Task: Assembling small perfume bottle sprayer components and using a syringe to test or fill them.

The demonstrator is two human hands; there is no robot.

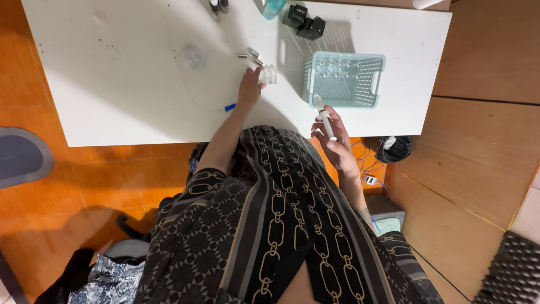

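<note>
Seen from my head camera, the white worktop (140, 84) fills the upper frame above an orange tiled floor. At about 11 o'clock from my left hand lies a faint clear round lid or dish (191, 56), hard to make out. My left hand (250, 87) reaches forward, its grip closed around a small clear vial (269, 74) resting on the worktop, with 2 or 3 small silver-capped pieces (251, 54) lying just beyond it at 12 o'clock. A small blue cap (230, 106) sits on the worktop just beside my left wrist, at 8 o'clock from the hand. To the right stands a pale teal slotted basket (374, 84) holding several small vials, and at 11 o'clock from it 2 dark boxes (304, 22) sit beside a teal bottle (273, 8). My right hand (334, 141) hangs off the worktop's near edge, grip clamped on a clear syringe (323, 115) whose tip points toward the basket's near left corner.
</note>
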